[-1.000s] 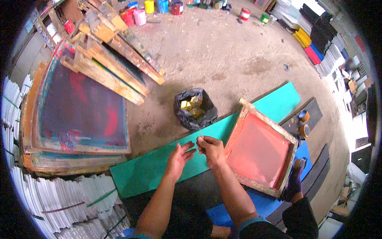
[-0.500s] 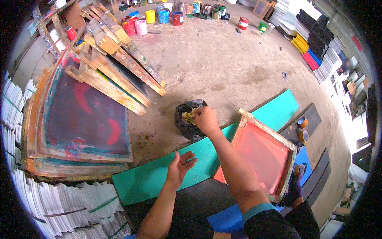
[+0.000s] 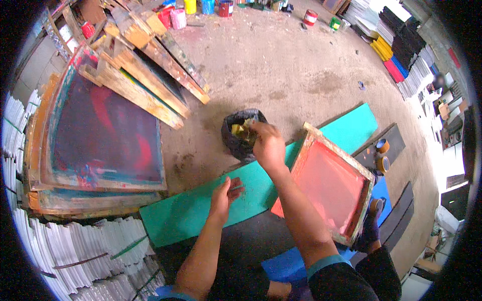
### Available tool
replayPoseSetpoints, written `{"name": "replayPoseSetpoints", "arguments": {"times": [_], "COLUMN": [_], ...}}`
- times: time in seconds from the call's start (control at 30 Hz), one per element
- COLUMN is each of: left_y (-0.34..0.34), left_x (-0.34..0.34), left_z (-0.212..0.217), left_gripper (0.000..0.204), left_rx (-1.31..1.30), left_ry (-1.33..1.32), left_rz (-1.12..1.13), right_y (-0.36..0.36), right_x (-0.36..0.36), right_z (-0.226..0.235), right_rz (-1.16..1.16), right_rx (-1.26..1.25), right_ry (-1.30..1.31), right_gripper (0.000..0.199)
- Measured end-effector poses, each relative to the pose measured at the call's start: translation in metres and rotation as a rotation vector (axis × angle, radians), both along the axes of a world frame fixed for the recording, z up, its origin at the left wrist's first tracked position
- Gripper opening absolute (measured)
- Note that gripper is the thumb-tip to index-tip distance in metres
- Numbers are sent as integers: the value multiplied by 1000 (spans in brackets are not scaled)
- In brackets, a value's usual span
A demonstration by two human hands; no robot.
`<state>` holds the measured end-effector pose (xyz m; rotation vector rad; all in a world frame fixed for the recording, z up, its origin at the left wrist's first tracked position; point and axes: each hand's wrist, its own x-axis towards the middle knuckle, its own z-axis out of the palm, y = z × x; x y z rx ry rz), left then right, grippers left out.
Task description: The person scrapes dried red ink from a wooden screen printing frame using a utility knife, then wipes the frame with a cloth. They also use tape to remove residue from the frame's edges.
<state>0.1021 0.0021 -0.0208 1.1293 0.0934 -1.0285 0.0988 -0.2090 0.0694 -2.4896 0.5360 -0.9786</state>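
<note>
A black plastic bag (image 3: 233, 144) stands open on the floor, with crumpled yellowish scraps (image 3: 240, 130) inside. My right hand (image 3: 270, 147) is at the bag's right rim. Its fingers are bent together beside the scraps, and what they grip, if anything, is hidden. Over the long green board (image 3: 201, 208) my left hand (image 3: 223, 200) hovers with its fingers stretched out and nothing in it. Under my right forearm lies a wooden-framed printing screen (image 3: 329, 185) with red-orange ink on its mesh, resting partly on the green board.
Stained screens (image 3: 108, 135) and wooden planks (image 3: 145, 85) are piled at left, above bundled white sheets (image 3: 85, 251). Tape rolls (image 3: 383, 164) lie on a dark board at right, near my foot (image 3: 372, 220). Paint buckets (image 3: 207, 7) line the far floor.
My view has tilted downward, so most things sit higher. My right hand has shifted slightly at the bag's rim. The left hand has turned a little, still over the green board.
</note>
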Motion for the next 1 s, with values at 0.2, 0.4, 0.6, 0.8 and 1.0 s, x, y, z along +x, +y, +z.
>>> {"name": "replayPoseSetpoints", "arguments": {"times": [0.2,0.4,0.6,0.8,1.0], "left_y": [1,2,3,5,-1], "left_x": [2,1,2,1,0], "left_z": [6,2,11,11,4], "left_gripper": [55,55,56,56,56], "left_rx": [298,211,273,285,310], "left_ry": [-268,-228,-265,-300,-381], "left_rz": [-32,1,18,17,-9], "right_y": [35,65,112,135,148], "right_x": [-67,-88,-108,-111,-108], "right_z": [-56,-103,-109,-95,-113], "right_rz": [-291,-255,5,-130,0], "right_rx": [286,63,77,96,26], "right_ry": [137,427,443,422,531], "right_gripper": [43,44,41,52,56]}}
